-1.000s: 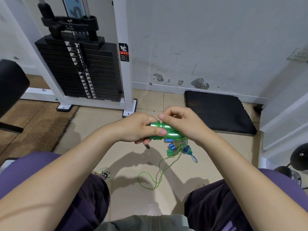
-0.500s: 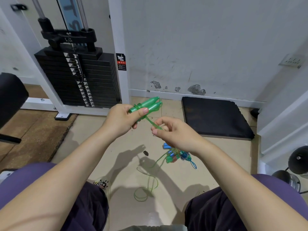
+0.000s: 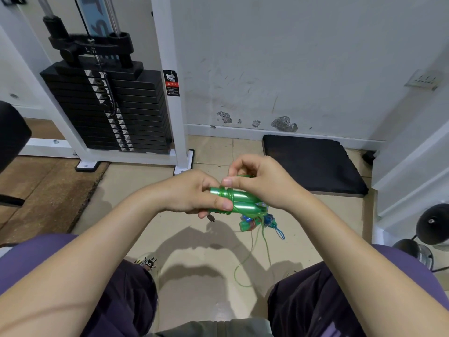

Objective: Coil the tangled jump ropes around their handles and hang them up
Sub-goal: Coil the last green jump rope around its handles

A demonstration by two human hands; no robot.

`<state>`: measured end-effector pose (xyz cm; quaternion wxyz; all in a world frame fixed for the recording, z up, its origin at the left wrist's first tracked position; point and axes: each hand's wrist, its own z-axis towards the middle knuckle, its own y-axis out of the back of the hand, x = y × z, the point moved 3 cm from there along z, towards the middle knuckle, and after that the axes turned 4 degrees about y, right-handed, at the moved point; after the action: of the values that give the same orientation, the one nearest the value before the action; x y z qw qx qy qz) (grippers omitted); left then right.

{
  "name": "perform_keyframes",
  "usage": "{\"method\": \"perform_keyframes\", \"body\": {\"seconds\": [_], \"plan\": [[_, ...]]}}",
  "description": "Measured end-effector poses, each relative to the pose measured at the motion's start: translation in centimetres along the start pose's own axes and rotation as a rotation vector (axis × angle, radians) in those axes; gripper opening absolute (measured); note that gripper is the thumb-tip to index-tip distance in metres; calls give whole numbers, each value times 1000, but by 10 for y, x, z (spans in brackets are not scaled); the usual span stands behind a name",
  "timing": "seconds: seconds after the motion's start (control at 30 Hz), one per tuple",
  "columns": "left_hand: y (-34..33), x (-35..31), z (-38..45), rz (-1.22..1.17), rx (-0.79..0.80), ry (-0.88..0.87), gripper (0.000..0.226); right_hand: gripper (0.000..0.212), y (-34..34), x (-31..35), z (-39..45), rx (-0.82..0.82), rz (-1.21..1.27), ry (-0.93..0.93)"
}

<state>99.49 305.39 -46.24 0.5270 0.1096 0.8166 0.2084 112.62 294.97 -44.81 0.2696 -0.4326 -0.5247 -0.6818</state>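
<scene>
1. At nine o'clock a black pad [image 3: 11, 135] juts in from the left edge above a brown floor mat [image 3: 43, 190].
2. At ten to eleven o'clock stands a black weight stack [image 3: 107, 110] in a white frame [image 3: 170, 93], with a warning label [image 3: 172, 83] on the upright.
3. Just left of centre, the left hand [image 3: 192, 193] grips the near ends of the green handles [image 3: 240, 203]; its fingers are curled round them, and the thumb tip presses on the lower handle.
4. The two green handles lie side by side, roughly level, between the two hands, with turns of green rope wound round them close to the left hand.
5. Just right of centre, the right hand [image 3: 262, 186] closes over the far part of the handles, its fingers bent and the thumb tip on the wound turns.
6. Below the handles, at about five o'clock from centre, a tangle of ropes [image 3: 257, 221] in blue, green and red lies on the tiled floor [image 3: 194, 239]; a loose green rope [image 3: 247, 263] trails from the handles down to the floor between the knees.
7. At two o'clock a black mat [image 3: 313, 164] lies against the scuffed white wall [image 3: 291, 57], with a socket plate [image 3: 422, 80] higher up.
8. At four o'clock a round black object [image 3: 432, 223] sits at the right edge.
</scene>
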Motion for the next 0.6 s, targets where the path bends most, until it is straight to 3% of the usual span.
{"method": "perform_keyframes", "body": {"seconds": [0.17, 0.27, 0.47, 0.6], "plan": [[-1, 1, 3, -24, -82, -49, 28, 23, 2, -6, 2, 5, 55, 26], [2, 2, 3, -51, -123, -73, 48, 21, 3, -9, 1, 14, 122, -33], [15, 0, 4, -344, -348, -150, 34, 30, 1, -10, -1, 85, 663, -111], [28, 4, 4, -434, -607, -127, 32, 37, -9, -9, -1, 60, 511, -116]]}}
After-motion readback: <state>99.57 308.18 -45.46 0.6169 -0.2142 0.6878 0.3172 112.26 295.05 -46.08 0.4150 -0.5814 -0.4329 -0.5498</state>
